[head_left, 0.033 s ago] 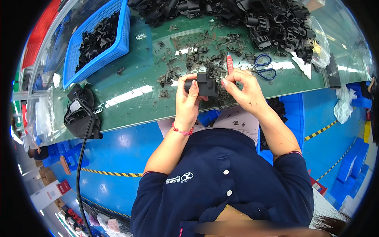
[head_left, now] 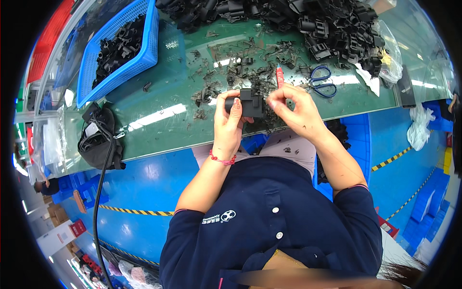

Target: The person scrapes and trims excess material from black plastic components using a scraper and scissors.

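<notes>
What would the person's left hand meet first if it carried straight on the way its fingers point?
The left hand already grips the black plastic part; beyond that, probably the black scraps on the green table.

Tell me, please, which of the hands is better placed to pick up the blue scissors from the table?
The right hand. The blue scissors lie on the green table just beyond it. The left hand grips the black plastic part and is farther away.
</notes>
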The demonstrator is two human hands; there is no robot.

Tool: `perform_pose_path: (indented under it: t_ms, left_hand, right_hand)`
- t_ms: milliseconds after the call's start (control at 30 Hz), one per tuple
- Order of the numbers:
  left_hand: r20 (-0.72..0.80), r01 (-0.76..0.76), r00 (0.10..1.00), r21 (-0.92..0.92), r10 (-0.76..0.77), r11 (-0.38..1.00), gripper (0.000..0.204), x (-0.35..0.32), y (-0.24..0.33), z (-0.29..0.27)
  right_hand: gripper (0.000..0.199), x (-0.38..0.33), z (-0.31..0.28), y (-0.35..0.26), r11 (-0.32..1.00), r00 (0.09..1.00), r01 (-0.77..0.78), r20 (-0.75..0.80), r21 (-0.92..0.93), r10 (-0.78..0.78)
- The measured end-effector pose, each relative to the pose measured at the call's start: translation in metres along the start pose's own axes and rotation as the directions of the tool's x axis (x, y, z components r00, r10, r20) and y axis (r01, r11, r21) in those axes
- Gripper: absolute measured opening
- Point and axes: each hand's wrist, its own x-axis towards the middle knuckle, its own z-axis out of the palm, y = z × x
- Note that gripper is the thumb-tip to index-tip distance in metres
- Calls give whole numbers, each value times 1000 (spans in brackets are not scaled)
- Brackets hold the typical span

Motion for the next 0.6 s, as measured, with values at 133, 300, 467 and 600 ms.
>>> perform_pose_path:
  t_ms: [133, 300, 467, 600]
  left_hand:
    - [8, -38, 999, 101, 38, 994, 28, 1, -2, -4]
    - [19, -213, 975, 379, 222, 900, 31, -1, -2, -3]
    - [135, -417, 881, 673, 453, 611, 33, -2, -1, -1]
    - [168, -438, 869, 700, 466, 565, 31, -3, 1, 1]
  right_hand:
    - [13, -1, 1, 0, 999, 999, -2, 54, -52, 5]
    - [13, -2, 1, 4, 969, 994, 103, 65, -223, -91]
    - [9, -4, 2, 2, 908, 984, 176, 59, -380, -166]
    - [6, -4, 6, 2, 841, 965, 236, 18, -488, -260]
